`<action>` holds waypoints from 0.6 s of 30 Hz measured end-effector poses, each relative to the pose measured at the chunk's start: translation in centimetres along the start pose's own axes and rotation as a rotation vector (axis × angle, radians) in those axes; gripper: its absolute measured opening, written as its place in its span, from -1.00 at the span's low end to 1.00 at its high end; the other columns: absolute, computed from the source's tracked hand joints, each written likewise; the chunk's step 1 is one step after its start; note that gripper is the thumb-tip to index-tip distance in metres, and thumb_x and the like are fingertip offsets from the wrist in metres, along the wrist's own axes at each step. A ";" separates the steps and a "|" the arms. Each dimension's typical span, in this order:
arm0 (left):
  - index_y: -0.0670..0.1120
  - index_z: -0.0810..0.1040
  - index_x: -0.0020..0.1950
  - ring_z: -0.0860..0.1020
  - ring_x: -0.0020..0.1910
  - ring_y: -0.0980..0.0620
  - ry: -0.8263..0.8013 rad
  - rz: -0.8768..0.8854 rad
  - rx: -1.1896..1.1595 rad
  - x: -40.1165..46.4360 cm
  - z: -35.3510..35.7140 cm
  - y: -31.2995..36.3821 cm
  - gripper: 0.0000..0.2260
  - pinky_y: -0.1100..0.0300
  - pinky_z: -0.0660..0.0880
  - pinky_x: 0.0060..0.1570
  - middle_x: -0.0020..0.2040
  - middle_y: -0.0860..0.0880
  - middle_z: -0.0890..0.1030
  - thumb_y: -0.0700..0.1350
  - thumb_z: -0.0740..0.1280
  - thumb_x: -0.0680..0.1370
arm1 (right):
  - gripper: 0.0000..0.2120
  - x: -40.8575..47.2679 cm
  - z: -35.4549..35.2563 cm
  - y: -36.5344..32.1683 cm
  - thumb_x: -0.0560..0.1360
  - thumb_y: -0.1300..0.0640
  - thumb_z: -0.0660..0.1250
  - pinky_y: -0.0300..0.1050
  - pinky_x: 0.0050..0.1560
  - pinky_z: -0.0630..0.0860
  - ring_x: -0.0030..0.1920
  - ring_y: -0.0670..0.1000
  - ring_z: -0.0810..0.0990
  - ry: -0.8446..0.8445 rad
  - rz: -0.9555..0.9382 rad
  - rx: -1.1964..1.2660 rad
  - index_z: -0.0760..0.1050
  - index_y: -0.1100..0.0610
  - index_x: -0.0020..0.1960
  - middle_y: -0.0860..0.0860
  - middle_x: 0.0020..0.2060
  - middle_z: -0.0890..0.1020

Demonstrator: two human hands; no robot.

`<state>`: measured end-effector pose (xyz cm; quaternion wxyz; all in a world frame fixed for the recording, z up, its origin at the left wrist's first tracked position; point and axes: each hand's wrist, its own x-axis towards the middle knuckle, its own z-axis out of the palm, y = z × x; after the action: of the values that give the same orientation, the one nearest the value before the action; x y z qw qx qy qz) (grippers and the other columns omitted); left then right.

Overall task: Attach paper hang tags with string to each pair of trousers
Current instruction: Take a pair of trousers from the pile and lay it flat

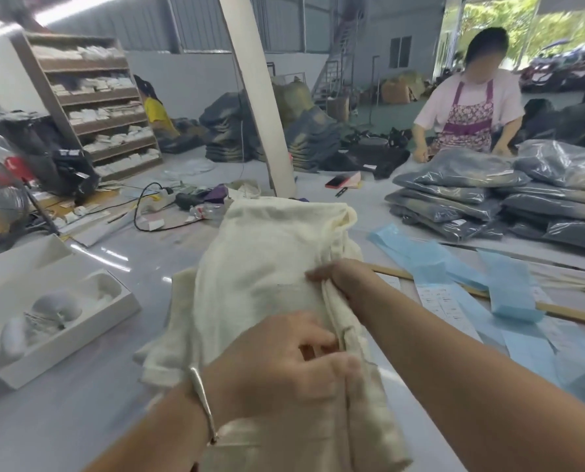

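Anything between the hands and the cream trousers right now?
Nothing visible. Both hands are already on the cream trousers: the left hand pinches the folded edge near the camera, and the right hand grips the same edge farther up. No hang tag is visible in either hand.

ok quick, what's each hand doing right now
Left hand: fingers curled, pinching the folded edge of the cream trousers.
Right hand: gripping the same edge further up.
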<state>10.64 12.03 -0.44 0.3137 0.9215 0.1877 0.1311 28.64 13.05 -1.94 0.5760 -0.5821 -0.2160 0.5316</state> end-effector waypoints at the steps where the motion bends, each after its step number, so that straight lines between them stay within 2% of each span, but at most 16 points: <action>1: 0.06 0.65 -0.13 0.52 -0.15 0.19 0.097 -0.073 -0.036 0.1 -0.5 -1.1 -0.63 0.24 0.38 -0.18 -0.14 0.09 0.53 0.33 0.29 0.43 | -0.75 -0.1 -0.5 0.3 0.43 0.40 0.35 0.06 -0.14 0.65 -0.14 0.21 0.69 -0.015 -0.019 -0.006 0.55 0.29 0.10 0.23 -0.11 0.68; 2: 0.09 0.67 -0.06 0.51 -0.07 0.22 0.274 -0.166 0.005 0.2 -1.3 -2.6 -0.69 0.24 0.40 -0.09 -0.07 0.11 0.55 0.29 0.33 0.45 | -0.77 -0.4 -1.2 0.5 0.42 0.43 0.32 0.02 -0.22 0.65 -0.21 0.18 0.69 -0.058 -0.040 0.024 0.57 0.29 0.05 0.21 -0.18 0.69; 4: -0.02 0.62 0.16 0.46 0.19 0.01 0.594 -0.400 0.291 0.5 -3.3 -5.3 -0.66 0.12 0.39 0.17 0.13 -0.02 0.55 0.17 0.34 0.51 | -0.76 -1.7 -2.9 0.7 0.35 0.41 0.36 -0.07 -0.30 0.62 -0.26 0.13 0.70 -0.207 -0.121 0.091 0.63 0.26 -0.02 0.17 -0.21 0.70; 5: -0.09 0.56 0.25 0.41 0.26 -0.11 0.664 -0.519 0.340 0.5 -4.2 -6.5 -0.58 0.06 0.34 0.25 0.20 -0.12 0.52 0.16 0.33 0.52 | -0.72 -2.5 -3.7 0.7 0.28 0.38 0.40 -0.07 -0.26 0.61 -0.22 0.13 0.70 -0.285 -0.174 0.095 0.66 0.24 -0.02 0.17 -0.18 0.70; 6: -0.12 0.51 0.29 0.40 0.27 -0.18 0.675 -0.631 0.284 0.4 -4.9 -7.5 -0.52 0.02 0.33 0.25 0.21 -0.15 0.52 0.18 0.32 0.52 | -0.66 -3.4 -4.3 0.8 0.21 0.34 0.42 -0.07 -0.23 0.61 -0.20 0.14 0.69 -0.357 -0.221 0.089 0.66 0.23 -0.02 0.17 -0.16 0.69; 7: -0.12 0.51 0.26 0.45 0.20 -0.19 0.660 -0.705 0.107 0.4 -5.5 -8.3 -0.50 0.00 0.38 0.18 0.12 -0.13 0.54 0.23 0.32 0.51 | -0.61 -4.0 -4.8 0.9 0.15 0.31 0.43 -0.05 -0.20 0.60 -0.18 0.15 0.68 -0.408 -0.257 0.086 0.65 0.24 -0.01 0.18 -0.15 0.68; 9: -0.07 0.53 -0.04 0.51 -0.22 -0.11 0.614 -0.752 -0.448 0.4 -6.1 -7.6 -0.62 0.09 0.44 -0.20 -0.21 -0.05 0.49 0.25 0.35 0.48 | -0.56 -5.2 -5.8 1.3 0.11 0.33 0.38 -0.02 -0.18 0.60 -0.19 0.20 0.65 -0.430 -0.262 0.125 0.62 0.29 0.00 0.22 -0.17 0.65; 10: -0.06 0.51 -0.10 0.45 -0.37 -0.05 0.581 -0.778 -0.704 0.5 -6.0 -7.1 -0.68 0.15 0.41 -0.33 -0.29 -0.03 0.44 0.19 0.39 0.48 | -0.56 -5.8 -6.3 1.4 0.11 0.36 0.34 -0.02 -0.19 0.60 -0.22 0.21 0.64 -0.426 -0.249 0.157 0.61 0.32 -0.01 0.24 -0.19 0.65; 11: -0.08 0.49 -0.06 0.43 -0.40 -0.01 0.555 -0.805 -0.873 0.6 -5.8 -6.7 -0.73 0.17 0.41 -0.38 -0.29 -0.05 0.44 0.10 0.41 0.49 | -0.57 -6.6 -6.8 1.6 0.12 0.37 0.30 -0.02 -0.20 0.61 -0.24 0.21 0.65 -0.427 -0.246 0.185 0.60 0.34 -0.02 0.25 -0.21 0.65; 13: -0.12 0.47 0.03 0.48 -0.34 -0.01 0.559 -0.825 -1.000 0.7 -4.9 -5.9 -0.77 0.16 0.48 -0.38 -0.20 -0.08 0.46 -0.04 0.42 0.50 | -0.59 -8.5 -7.9 1.7 0.13 0.36 0.29 0.01 -0.20 0.61 -0.24 0.23 0.66 -0.439 -0.238 0.268 0.61 0.35 -0.03 0.26 -0.22 0.65; 14: -0.13 0.50 0.01 0.50 -0.33 -0.01 0.531 -0.827 -1.030 0.6 -4.5 -5.3 -0.80 0.19 0.50 -0.40 -0.19 -0.09 0.48 -0.06 0.42 0.49 | -0.60 -9.7 -8.2 1.8 0.17 0.33 0.35 0.05 -0.14 0.61 -0.17 0.24 0.67 -0.490 -0.242 0.325 0.62 0.36 0.00 0.28 -0.18 0.66; 16: -0.13 0.60 -0.17 0.49 -0.46 0.03 0.361 -0.842 -1.119 -0.1 -3.4 -4.4 -0.81 0.27 0.44 -0.50 -0.30 -0.08 0.54 0.00 0.44 0.43 | -0.52 -11.5 -8.9 2.7 0.39 0.12 0.43 0.14 0.17 0.50 0.11 0.28 0.61 -0.643 -0.286 0.465 0.52 0.38 0.22 0.33 0.08 0.61; 18: -0.07 0.53 -0.42 0.32 -0.64 0.11 0.230 -0.850 -1.230 -1.1 -1.7 -3.3 -0.72 0.34 0.22 -0.64 -0.51 0.00 0.45 0.09 0.47 0.32 | -0.30 -12.7 -9.4 3.8 0.45 -0.22 0.37 0.18 0.34 0.39 0.31 0.24 0.48 -0.593 -0.268 0.503 0.42 0.26 0.38 0.26 0.30 0.51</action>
<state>8.13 14.86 -1.33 0.7733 0.4092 0.4516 0.1750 31.04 -3.03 -2.83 0.6774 -0.2111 -0.3100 0.6328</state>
